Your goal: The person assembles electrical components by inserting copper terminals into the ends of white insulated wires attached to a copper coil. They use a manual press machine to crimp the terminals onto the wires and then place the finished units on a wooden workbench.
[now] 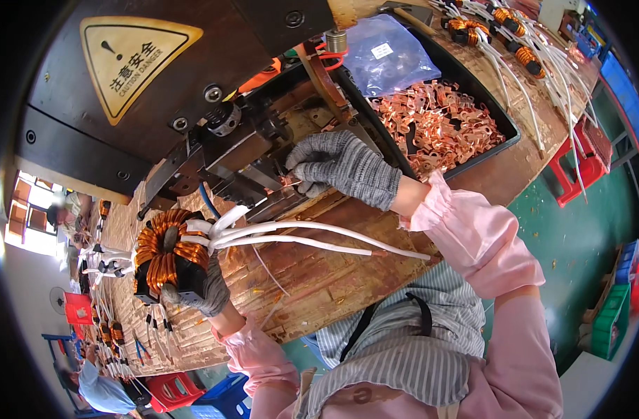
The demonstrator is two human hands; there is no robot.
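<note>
My left hand (209,292), in a grey knit glove, grips a ring-shaped coil (167,241) from below. Thick copper wire winds round the coil's black body. Several white-sleeved leads (291,227) run from it to the right, some with bare copper ends; one lead points up toward the press tooling. My right hand (344,167), also gloved, is closed in a pinch at the tooling (253,171) of a dark press (152,140). A small copper terminal (286,181) shows at its fingertips, partly hidden by the glove and the metal.
Right of the press, a black tray (481,162) holds a heap of copper terminals (445,126) and a clear bluish bag (389,56). More coils with white leads lie on the wooden bench (319,286), at the far right and far left. A red stool (567,167) stands beyond its edge.
</note>
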